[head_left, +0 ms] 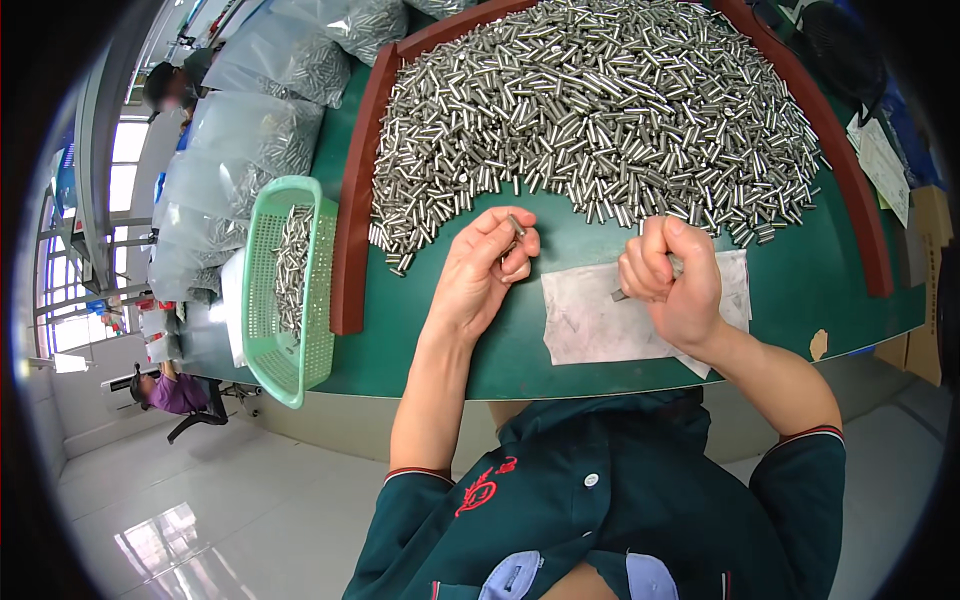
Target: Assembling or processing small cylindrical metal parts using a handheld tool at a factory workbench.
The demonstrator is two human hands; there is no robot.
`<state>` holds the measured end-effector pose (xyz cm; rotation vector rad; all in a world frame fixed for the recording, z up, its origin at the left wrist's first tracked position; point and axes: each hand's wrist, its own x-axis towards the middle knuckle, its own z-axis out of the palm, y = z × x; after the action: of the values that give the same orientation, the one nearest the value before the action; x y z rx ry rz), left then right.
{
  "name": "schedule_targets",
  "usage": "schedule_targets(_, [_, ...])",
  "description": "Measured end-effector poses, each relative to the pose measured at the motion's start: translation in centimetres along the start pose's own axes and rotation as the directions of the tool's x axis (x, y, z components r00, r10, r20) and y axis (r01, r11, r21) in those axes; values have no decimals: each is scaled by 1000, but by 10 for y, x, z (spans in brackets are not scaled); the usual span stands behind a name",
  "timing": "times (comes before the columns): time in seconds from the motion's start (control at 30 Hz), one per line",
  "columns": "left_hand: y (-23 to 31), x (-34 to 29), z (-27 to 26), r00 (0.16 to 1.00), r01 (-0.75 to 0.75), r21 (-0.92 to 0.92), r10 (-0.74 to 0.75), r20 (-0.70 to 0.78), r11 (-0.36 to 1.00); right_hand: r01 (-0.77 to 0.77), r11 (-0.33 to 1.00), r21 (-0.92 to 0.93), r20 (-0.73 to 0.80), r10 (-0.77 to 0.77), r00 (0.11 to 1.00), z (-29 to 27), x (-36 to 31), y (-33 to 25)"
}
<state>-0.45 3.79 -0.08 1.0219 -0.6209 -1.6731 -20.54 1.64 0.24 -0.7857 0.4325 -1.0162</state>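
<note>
My left hand point(478, 262) is closed, pinching a short metal pin point(516, 226) between thumb and fingers just above the green tabletop. To the right, my right hand point(678, 275) is curled into a fist over a smudged white cloth or paper sheet point(585, 325). Bits of something grey show at the edges of that fist, but the fingers hide what it is. Beyond both hands spreads a large heap of shiny metal pins point(590, 110), its near edge just past my fingertips.
Dark red wooden rails point(352, 240) border the heap. A light green plastic basket point(318, 340) with more pins stands left of the rail. Clear plastic bags of metal parts point(235, 130) line the far left. Papers point(880, 165) lie at the right. Other people are in the left background.
</note>
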Motion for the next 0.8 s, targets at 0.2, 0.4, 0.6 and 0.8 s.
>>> schedule_targets(0.2, [-4, -3, 6, 997, -58, 301, 71, -32, 952, -2, 1000, 9, -4, 2, 1000, 0, 1, 1])
schedule_targets(0.4, [-7, -5, 11, 990, -100, 477, 134, -38, 873, -8, 1000, 31, -3, 8, 1000, 0, 0, 1])
schedule_targets(0.6, [-13, -14, 17, 969, -190, 734, 247, 32, 652, -8, 1000, 29, -10, 9, 1000, -3, -1, 2])
schedule_targets(0.8, [-27, -42, 56, 971, -226, 945, 133, 199, 236, -30, 999, 11, -11, 30, 999, 1, -1, -1])
